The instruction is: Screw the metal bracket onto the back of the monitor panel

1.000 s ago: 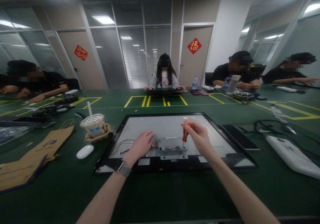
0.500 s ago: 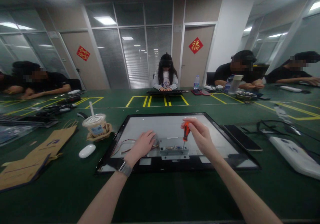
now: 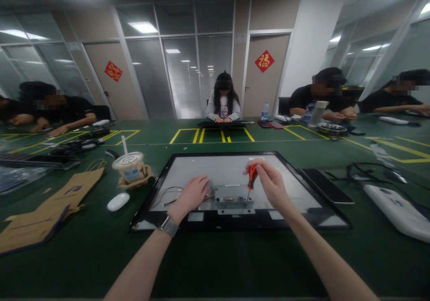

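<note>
A black-framed display panel (image 3: 188, 166) lies flat on the green table in front of me. Near its close edge sits a metal bracket (image 3: 231, 192) with video ports on the side facing me. My right hand (image 3: 270, 180) grips an orange-and-black screwdriver (image 3: 252, 178), its shaft pointing down at the bracket's right end; whether the tip sits in a screw is too small to tell. My left hand (image 3: 193, 195) rests flat on the panel, fingers stretched toward the bracket's left side. Thin cables (image 3: 172, 193) run beside and partly beneath this hand.
To the left are a lidded drink cup (image 3: 129, 166) with a straw, a white mouse (image 3: 118, 201) and a brown paper bag (image 3: 63, 198). A dark phone (image 3: 327, 186) and a white device (image 3: 396, 211) lie at right. Several people sit across the table.
My hands, the screwdriver and the panel keep nearly the same places. The whole view has shifted very slightly. At far left, a person's hands have moved on the table.
</note>
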A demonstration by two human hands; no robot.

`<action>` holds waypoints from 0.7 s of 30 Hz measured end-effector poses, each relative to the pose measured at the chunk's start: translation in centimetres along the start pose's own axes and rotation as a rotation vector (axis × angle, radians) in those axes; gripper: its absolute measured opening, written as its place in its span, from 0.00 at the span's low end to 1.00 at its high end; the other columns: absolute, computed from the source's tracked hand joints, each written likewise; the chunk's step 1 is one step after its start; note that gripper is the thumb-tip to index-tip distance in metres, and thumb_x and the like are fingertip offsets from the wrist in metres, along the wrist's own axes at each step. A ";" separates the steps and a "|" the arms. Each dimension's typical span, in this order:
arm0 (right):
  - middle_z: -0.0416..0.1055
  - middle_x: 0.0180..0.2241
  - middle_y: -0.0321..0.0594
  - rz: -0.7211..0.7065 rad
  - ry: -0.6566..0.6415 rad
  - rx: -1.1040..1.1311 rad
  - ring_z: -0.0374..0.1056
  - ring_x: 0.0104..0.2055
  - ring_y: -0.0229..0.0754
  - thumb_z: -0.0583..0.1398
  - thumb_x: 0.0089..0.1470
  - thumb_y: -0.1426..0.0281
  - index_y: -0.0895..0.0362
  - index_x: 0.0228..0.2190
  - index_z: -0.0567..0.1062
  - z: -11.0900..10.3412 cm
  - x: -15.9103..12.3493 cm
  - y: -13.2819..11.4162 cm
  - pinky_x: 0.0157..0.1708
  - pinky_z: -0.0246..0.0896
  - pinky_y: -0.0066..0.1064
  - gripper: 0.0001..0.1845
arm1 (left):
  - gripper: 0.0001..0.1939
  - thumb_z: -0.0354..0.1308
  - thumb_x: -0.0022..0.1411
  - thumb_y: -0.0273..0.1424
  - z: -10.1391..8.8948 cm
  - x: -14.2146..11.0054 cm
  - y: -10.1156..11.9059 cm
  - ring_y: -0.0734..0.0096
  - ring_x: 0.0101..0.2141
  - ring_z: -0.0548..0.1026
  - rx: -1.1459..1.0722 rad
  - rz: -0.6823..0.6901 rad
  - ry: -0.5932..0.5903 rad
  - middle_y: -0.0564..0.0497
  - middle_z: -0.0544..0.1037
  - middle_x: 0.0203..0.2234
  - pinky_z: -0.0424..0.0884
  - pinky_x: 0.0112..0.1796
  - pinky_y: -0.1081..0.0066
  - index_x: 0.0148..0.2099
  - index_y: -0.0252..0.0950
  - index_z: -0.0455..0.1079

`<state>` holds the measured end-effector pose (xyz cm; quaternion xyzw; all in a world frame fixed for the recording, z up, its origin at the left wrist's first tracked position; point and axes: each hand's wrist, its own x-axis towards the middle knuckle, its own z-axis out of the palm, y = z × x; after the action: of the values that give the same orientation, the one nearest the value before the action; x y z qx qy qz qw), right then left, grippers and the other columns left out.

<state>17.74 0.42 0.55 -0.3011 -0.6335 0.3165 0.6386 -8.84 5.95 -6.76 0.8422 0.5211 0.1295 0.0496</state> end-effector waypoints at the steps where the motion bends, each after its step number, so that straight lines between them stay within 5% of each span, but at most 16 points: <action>1: 0.74 0.30 0.39 0.006 -0.007 0.013 0.69 0.32 0.42 0.57 0.63 0.60 0.53 0.36 0.77 0.0 0.0 0.1 0.30 0.66 0.35 0.12 | 0.22 0.44 0.72 0.33 0.1 0.0 0.0 0.58 0.63 0.63 0.000 0.001 0.006 0.43 0.65 0.64 0.56 0.63 0.54 0.63 0.36 0.64; 8: 0.72 0.32 0.39 -0.058 0.043 -0.029 0.68 0.39 0.44 0.64 0.55 0.62 0.52 0.29 0.79 -0.2 0.0 0.3 0.39 0.65 0.37 0.08 | 0.21 0.44 0.71 0.33 0.2 0.0 -0.2 0.59 0.62 0.64 -0.006 0.025 0.018 0.43 0.65 0.63 0.57 0.62 0.55 0.63 0.36 0.64; 13: 0.74 0.31 0.38 0.057 -0.035 0.035 0.70 0.33 0.43 0.62 0.58 0.60 0.51 0.40 0.78 -0.1 0.0 0.2 0.31 0.67 0.35 0.11 | 0.21 0.45 0.71 0.32 0.1 0.0 0.1 0.58 0.62 0.64 0.011 0.012 0.014 0.41 0.66 0.63 0.57 0.62 0.55 0.62 0.35 0.65; 21: 0.73 0.35 0.40 -0.016 0.028 0.044 0.69 0.42 0.46 0.63 0.57 0.60 0.51 0.29 0.80 -0.1 0.0 0.6 0.43 0.65 0.39 0.09 | 0.21 0.44 0.72 0.32 -0.3 -0.1 0.4 0.58 0.62 0.64 0.022 0.019 0.014 0.42 0.66 0.63 0.57 0.63 0.55 0.62 0.35 0.64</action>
<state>17.86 0.81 0.10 -0.2865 -0.6196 0.3210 0.6564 -8.63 5.68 -6.41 0.8467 0.5146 0.1302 0.0355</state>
